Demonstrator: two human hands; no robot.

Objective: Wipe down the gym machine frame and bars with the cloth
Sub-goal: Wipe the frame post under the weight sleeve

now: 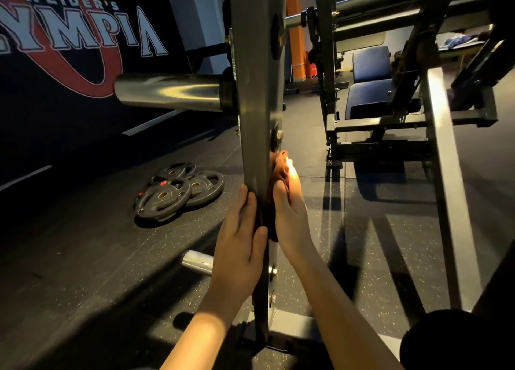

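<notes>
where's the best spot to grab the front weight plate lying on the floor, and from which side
Hook your fingers through one of the cut-out openings near the rim of the front weight plate, reaching down from above on its near side. It lies almost flat on the floor and overlaps the other plates behind it, so the rim probably gives little purchase, while the openings face up and are uncovered.

Bunched orange cloth (280,171) pressed against the grey upright frame post (256,104).
</notes>
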